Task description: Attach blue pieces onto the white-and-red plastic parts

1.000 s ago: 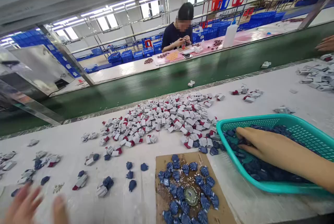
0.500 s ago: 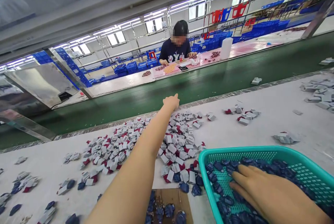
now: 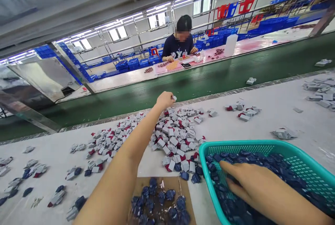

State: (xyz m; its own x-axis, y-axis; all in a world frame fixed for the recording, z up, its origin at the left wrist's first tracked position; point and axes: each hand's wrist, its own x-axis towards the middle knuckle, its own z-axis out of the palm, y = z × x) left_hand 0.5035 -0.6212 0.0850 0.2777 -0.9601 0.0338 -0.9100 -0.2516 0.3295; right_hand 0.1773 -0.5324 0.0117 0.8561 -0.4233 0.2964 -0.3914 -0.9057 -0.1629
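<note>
My left hand (image 3: 164, 100) is stretched far out, above the near edge of the green belt. Its fingers are closed on a small grey-white piece (image 3: 174, 98). Below that arm spreads a heap of grey-white and dark red pieces (image 3: 171, 132). My right hand (image 3: 244, 179) reaches into a teal plastic basket (image 3: 237, 143) holding many dark blue pieces (image 3: 272, 164). Its fingers are apart, with the tips low among those pieces, and I see nothing gripped. Between my arms lies a brown board (image 3: 192, 204) with several dark blue pieces on it.
A green conveyor belt (image 3: 125, 99) runs across beyond the white table (image 3: 267, 127), carrying a few grey-white pieces. Across it, a person (image 3: 180, 43) works at a pink-topped bench. Small clusters of grey pieces lie at left and right. A metal post (image 3: 70, 66) stands at left.
My left hand has drawn slightly left, and a grey-white piece now shows at its fingertips. My right hand has shifted a little left within the basket. The view has tilted slightly.
</note>
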